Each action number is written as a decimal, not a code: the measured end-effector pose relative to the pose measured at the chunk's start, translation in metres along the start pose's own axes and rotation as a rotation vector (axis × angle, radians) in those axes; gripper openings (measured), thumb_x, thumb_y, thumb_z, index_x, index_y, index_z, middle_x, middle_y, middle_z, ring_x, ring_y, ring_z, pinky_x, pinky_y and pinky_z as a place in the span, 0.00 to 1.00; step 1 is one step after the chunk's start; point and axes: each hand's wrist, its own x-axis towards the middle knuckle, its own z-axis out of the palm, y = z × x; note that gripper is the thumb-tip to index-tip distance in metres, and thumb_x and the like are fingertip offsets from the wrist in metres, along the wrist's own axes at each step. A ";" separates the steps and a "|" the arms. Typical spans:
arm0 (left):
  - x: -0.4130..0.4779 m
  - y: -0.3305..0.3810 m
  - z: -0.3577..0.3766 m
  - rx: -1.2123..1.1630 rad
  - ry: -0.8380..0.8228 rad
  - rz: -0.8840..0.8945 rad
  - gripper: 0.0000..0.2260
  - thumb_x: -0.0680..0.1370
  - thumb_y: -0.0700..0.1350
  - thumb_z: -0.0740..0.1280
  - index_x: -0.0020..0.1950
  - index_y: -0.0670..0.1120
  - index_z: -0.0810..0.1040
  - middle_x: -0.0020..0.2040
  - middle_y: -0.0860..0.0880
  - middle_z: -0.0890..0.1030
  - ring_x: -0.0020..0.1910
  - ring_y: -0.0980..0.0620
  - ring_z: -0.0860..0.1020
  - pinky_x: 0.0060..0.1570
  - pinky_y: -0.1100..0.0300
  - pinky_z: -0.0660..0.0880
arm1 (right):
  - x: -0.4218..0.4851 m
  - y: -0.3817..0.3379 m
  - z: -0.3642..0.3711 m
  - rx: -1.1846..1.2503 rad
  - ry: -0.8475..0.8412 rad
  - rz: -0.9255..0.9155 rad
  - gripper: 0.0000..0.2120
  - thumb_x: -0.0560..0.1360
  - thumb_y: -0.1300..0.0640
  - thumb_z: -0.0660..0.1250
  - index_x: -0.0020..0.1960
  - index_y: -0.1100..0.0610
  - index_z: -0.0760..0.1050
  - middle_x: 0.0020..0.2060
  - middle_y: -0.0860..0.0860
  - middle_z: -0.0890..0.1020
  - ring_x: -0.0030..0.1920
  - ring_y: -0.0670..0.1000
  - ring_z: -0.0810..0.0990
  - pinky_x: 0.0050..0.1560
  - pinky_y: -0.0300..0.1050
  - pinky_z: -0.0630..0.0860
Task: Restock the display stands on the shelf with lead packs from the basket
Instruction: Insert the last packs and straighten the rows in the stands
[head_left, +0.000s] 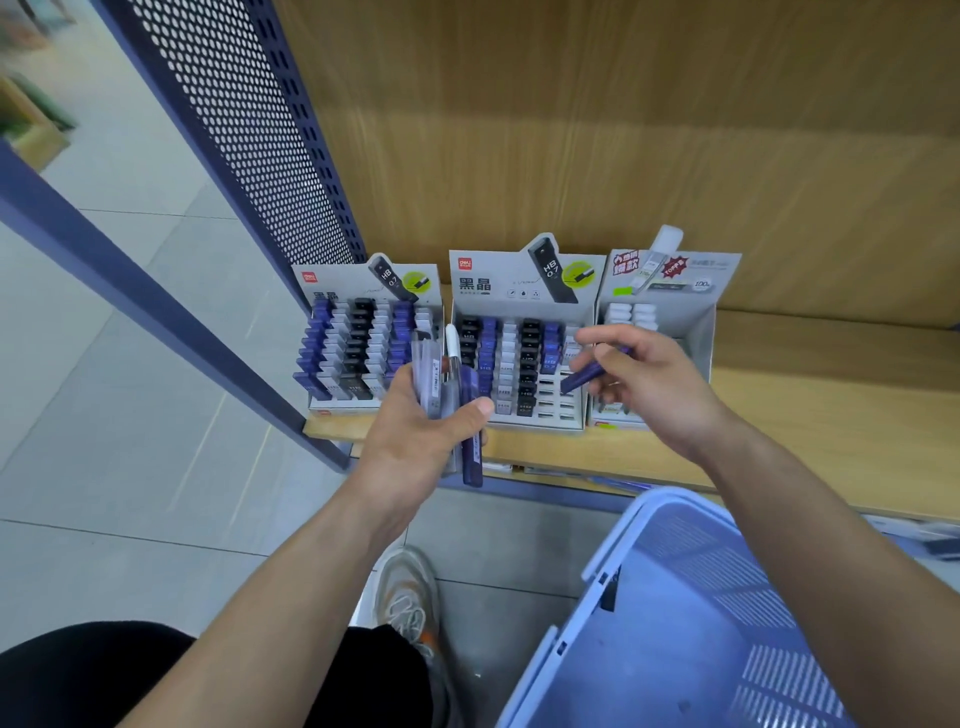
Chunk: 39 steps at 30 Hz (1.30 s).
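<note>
Three cardboard display stands sit on the wooden shelf: a left stand (363, 291) full of blue, white and black lead packs, a middle stand (519, 291) with bare slots at its front right (558, 402), and a right stand (675, 291) with white packs. My left hand (421, 431) grips a bundle of lead packs (441, 379), clear ones and a dark blue one, in front of the middle stand's left side. My right hand (644, 379) pinches a single blue lead pack (584, 375), tilted just above the bare slots.
A light blue plastic basket (623, 545) stands at the lower right below the shelf edge. A dark blue perforated metal panel (249, 130) bounds the shelf on the left. Tiled floor and my shoe (410, 592) lie below.
</note>
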 end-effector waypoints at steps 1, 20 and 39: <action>0.000 0.000 0.001 0.007 -0.001 -0.004 0.16 0.75 0.43 0.76 0.60 0.48 0.75 0.46 0.52 0.83 0.50 0.44 0.82 0.63 0.34 0.75 | 0.005 -0.001 -0.002 -0.061 0.011 0.009 0.12 0.83 0.65 0.57 0.59 0.58 0.77 0.47 0.54 0.85 0.38 0.50 0.78 0.39 0.42 0.73; 0.000 -0.004 -0.011 -0.004 0.031 -0.030 0.17 0.75 0.43 0.77 0.59 0.50 0.74 0.47 0.52 0.82 0.57 0.36 0.80 0.64 0.35 0.74 | 0.072 0.034 0.014 -0.822 0.117 -0.129 0.11 0.80 0.65 0.64 0.58 0.59 0.82 0.54 0.57 0.83 0.55 0.57 0.81 0.59 0.45 0.76; -0.001 -0.005 -0.014 0.000 0.049 -0.053 0.16 0.75 0.41 0.76 0.58 0.49 0.74 0.47 0.50 0.81 0.56 0.36 0.81 0.62 0.37 0.76 | 0.086 0.051 0.007 -0.909 0.083 -0.268 0.08 0.76 0.64 0.71 0.54 0.58 0.82 0.49 0.56 0.82 0.45 0.52 0.78 0.50 0.43 0.75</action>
